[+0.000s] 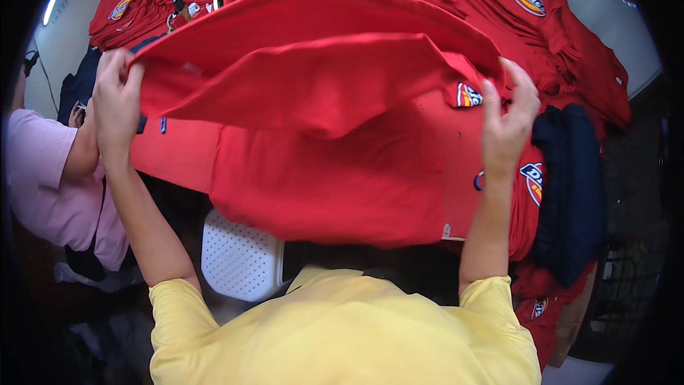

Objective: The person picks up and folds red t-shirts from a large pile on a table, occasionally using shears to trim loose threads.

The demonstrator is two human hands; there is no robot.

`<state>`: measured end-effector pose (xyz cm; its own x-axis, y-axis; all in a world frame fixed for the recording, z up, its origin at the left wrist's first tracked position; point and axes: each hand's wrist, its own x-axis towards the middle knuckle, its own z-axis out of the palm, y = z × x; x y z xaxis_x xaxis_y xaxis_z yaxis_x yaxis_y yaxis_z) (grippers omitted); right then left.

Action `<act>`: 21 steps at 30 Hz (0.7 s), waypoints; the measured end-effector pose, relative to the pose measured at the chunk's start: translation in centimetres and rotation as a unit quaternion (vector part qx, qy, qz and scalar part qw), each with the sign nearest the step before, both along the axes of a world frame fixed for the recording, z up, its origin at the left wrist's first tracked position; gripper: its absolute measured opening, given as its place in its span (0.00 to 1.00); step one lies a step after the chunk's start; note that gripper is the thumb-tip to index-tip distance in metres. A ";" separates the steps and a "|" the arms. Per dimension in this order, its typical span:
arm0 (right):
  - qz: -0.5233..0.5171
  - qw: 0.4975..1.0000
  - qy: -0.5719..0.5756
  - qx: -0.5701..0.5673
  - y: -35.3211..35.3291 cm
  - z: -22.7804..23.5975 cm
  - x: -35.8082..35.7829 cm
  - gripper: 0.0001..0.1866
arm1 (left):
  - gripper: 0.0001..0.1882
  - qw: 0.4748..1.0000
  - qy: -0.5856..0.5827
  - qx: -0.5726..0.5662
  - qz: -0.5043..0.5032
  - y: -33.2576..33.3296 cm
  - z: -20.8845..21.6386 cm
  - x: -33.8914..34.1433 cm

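Observation:
A red T-shirt [306, 75] is stretched between my two hands, raised above the table and bowed up along its far edge. My left hand [117, 103] pinches its left end, and my right hand [509, 114] grips the right end, thumb toward me. Part of a printed oval emblem shows in the folds near my right fingers. Under the raised cloth lies another red T-shirt [328, 185], spread flat with its near edge hanging over the table's edge.
Piles of red shirts [570, 21] line the far side. Folded dark navy cloth [570, 192] lies at the right. A white perforated stool [239, 257] stands below the table's near edge. Close on my left is a person in a pink shirt [50, 164].

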<state>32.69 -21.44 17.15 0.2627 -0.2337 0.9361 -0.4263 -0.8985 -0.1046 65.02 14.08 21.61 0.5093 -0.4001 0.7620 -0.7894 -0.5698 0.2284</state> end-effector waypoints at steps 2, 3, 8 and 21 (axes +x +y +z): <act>0.299 0.952 0.028 0.068 4.3 -0.7 2.4 0.20 | 0.06 0.993 0.047 -0.074 -0.081 -3.8 2.9 -5.0; 0.397 0.910 0.095 0.069 6.5 -1.6 3.9 0.25 | 0.06 0.974 0.092 -0.152 -0.139 -5.5 4.1 -8.0; 0.195 0.913 0.283 0.221 2.5 -13.1 5.7 0.39 | 0.14 0.955 0.052 -0.123 -0.264 -3.4 7.9 -12.6; 0.320 0.745 0.359 0.462 4.9 -17.8 8.7 0.23 | 0.12 0.962 -0.022 -0.182 -0.202 3.3 7.0 -20.4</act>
<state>41.41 -16.55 -0.69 0.9529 -0.3027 0.0166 -0.1862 -0.6274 -0.7561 44.64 17.34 28.60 0.3317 -0.2617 0.9064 -0.9433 -0.1025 0.3156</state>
